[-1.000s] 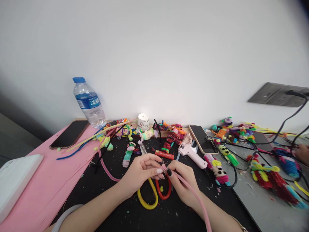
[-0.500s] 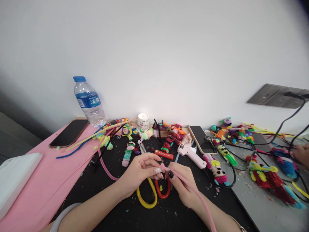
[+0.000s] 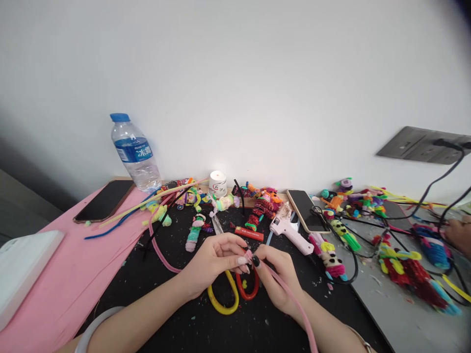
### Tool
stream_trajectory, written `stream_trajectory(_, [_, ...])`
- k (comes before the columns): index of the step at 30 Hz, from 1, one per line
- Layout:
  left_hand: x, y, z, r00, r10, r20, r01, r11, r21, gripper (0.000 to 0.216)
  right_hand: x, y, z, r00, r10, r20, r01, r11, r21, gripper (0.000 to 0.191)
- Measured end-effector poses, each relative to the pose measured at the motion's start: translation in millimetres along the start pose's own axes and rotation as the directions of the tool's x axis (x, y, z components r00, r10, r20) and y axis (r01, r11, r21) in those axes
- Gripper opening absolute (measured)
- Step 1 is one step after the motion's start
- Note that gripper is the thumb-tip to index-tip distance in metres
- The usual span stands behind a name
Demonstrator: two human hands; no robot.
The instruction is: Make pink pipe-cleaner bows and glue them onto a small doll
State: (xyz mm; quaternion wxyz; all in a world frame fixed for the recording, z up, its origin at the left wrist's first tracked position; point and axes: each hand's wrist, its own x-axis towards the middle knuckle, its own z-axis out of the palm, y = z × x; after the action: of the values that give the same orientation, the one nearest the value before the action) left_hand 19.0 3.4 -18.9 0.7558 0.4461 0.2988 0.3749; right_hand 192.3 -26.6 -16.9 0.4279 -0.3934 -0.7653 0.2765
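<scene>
Both my hands meet at the middle of the black mat (image 3: 176, 314), pinching one pink pipe cleaner (image 3: 294, 304). My left hand (image 3: 217, 260) is closed on its folded tip. My right hand (image 3: 275, 274) is closed on the same strand, which runs back along my right forearm. Another stretch of pink strand (image 3: 158, 250) curves away to the left on the mat. Under my hands lie scissors with a yellow handle loop (image 3: 222, 296) and a red one (image 3: 246, 289).
A water bottle (image 3: 134, 154), a dark phone (image 3: 105, 201) on pink board, a white cup (image 3: 218, 184), a pink glue gun (image 3: 289, 230), a second phone (image 3: 305, 211), several pipe-cleaner figures and black cables surround the mat. Another person's hand (image 3: 458, 235) shows at the right edge.
My hands stay pinched on the pink pipe cleaner with only small finger shifts. The view has drifted slightly.
</scene>
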Motion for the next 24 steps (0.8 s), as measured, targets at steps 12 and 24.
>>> stream_trajectory(12, [-1.5, 2.6, 0.6, 0.997, -0.07, 0.015, 0.072, 0.99, -0.122, 0.024, -1.4, 2.7, 0.2, 1.0, 0.022, 0.019, -0.022, 0.999, 0.035, 0.023])
stream_trajectory(24, [1.2, -2.5, -0.8, 0.999, 0.033, -0.04, -0.029, 0.995, 0.096, 0.024, 0.5, -0.9, -0.1, 0.995, 0.087, -0.052, -0.087, 0.996, 0.003, 0.023])
